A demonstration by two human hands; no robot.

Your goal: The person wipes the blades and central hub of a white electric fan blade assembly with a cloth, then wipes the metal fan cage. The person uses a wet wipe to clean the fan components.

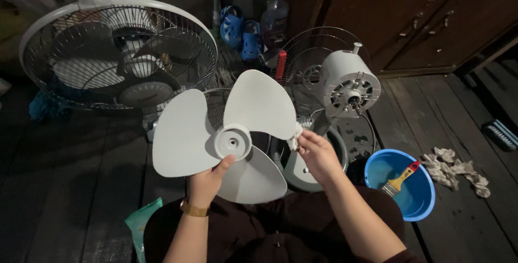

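Both hands are up front here. Left hand [208,179], with a gold watch band [193,209] on the wrist, is closed on the white three-blade fan propeller [229,136], thumb pressed up near the round hub [233,142] and the rest of the fingers hidden behind the lower blade. Right hand [318,155] is pinched shut on a small white cloth or wipe [295,138], held against the edge of the upper blade, just right of the hub.

Past the right fingertips sits the bare fan motor housing [348,85], shaft poking out, with a rear wire grille [307,60] behind it and the round fan base [302,171] under the right hand. Off to the right of that hand there's a blue plastic basin [418,201] with a yellow-handled paintbrush [400,179] lying inside, bristles down toward the bottom. Further right, a crumpled whitish rag [456,171] on the dark wooden floor [70,187].

Above and left of the left fingers stands a whole assembled fan [116,52] with its cage on. Way back, blue sandals [240,31] and a clear plastic bottle [275,17].
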